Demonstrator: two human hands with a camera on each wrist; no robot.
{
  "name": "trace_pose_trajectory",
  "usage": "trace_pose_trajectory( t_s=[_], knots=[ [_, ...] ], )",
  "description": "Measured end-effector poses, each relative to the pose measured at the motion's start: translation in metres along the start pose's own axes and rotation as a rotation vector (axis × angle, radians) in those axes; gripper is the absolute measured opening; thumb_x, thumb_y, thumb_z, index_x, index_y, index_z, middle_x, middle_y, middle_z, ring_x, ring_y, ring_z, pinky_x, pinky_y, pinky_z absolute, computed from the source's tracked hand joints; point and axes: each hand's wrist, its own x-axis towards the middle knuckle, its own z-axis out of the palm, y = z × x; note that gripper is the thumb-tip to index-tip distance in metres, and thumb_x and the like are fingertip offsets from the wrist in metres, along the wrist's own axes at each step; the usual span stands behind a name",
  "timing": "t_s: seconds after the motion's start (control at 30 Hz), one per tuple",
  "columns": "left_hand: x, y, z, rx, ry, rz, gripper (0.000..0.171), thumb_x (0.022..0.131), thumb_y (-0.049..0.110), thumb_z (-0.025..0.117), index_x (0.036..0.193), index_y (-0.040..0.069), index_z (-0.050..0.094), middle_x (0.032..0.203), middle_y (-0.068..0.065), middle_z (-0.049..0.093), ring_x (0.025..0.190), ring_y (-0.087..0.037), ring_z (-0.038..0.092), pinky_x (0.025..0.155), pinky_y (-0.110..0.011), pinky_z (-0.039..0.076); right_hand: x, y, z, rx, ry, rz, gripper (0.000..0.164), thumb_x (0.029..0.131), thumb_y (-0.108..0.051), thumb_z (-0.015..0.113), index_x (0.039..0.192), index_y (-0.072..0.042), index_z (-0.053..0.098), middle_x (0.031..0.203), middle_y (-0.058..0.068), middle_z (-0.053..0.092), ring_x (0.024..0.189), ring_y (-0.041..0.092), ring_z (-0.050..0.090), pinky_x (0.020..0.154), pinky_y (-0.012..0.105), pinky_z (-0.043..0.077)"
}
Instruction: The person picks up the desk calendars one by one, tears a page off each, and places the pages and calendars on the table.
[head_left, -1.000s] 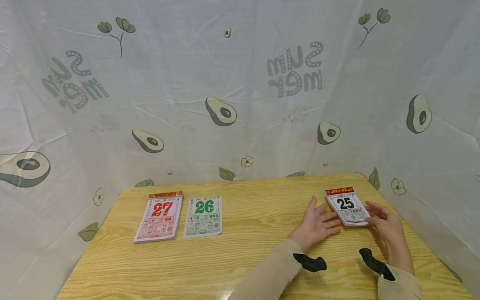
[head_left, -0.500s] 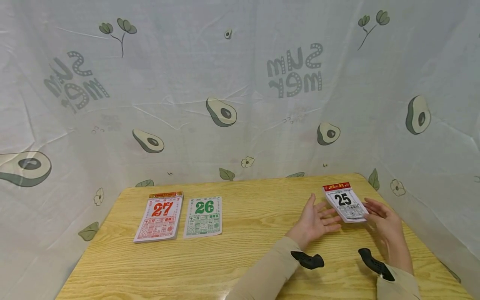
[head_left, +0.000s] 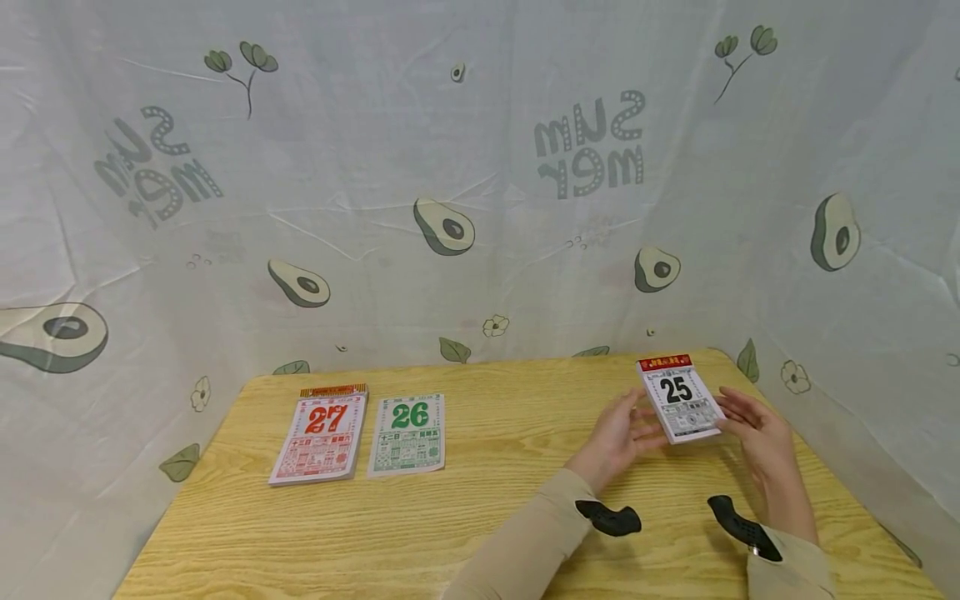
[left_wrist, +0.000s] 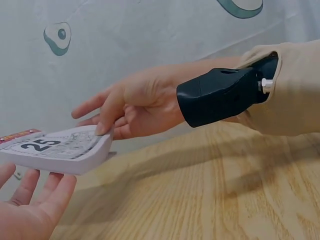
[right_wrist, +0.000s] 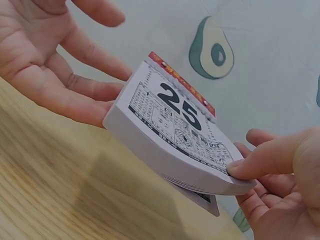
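A thick tear-off calendar (head_left: 681,398) with a red header and a black 25 is held above the table at the right. My right hand (head_left: 765,437) pinches its near right corner, thumb on the top page, as the right wrist view shows (right_wrist: 285,175). On the opposite side my left hand (head_left: 615,435) has its fingers extended; in the left wrist view its fingertips touch the calendar's underside and its thumb stays off the top page. At the left lie a calendar (head_left: 318,437) with a red 27 and a sheet (head_left: 407,433) with a green 26.
The wooden table (head_left: 480,533) runs up to a pale curtain (head_left: 480,167) printed with avocados, which stands behind it and along both sides. Past the calendar, the right-hand curtain is close to my right hand.
The 25 calendar has risen and shifted left, and its pages look flatter. Both hands have moved slightly left with it. The 27 calendar and the green sheet stay put.
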Motion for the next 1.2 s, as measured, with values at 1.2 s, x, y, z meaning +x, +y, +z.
trace_pose_trajectory(
  t_s=[1.2],
  knots=[
    [-0.014,0.023,-0.006,0.131,0.230,0.244,0.020,0.090,0.012,0.069,0.108,0.015,0.059,0.097,-0.009,0.060,0.078,-0.024,0.066,0.077,-0.056,0.056,-0.009,-0.032,0.040,-0.022,-0.077,-0.134,0.048,0.090,0.013,0.055,0.136,0.000,0.053,0.103,-0.020,0.065,0.093,-0.006,0.061,0.075,0.007,0.049]
  ],
)
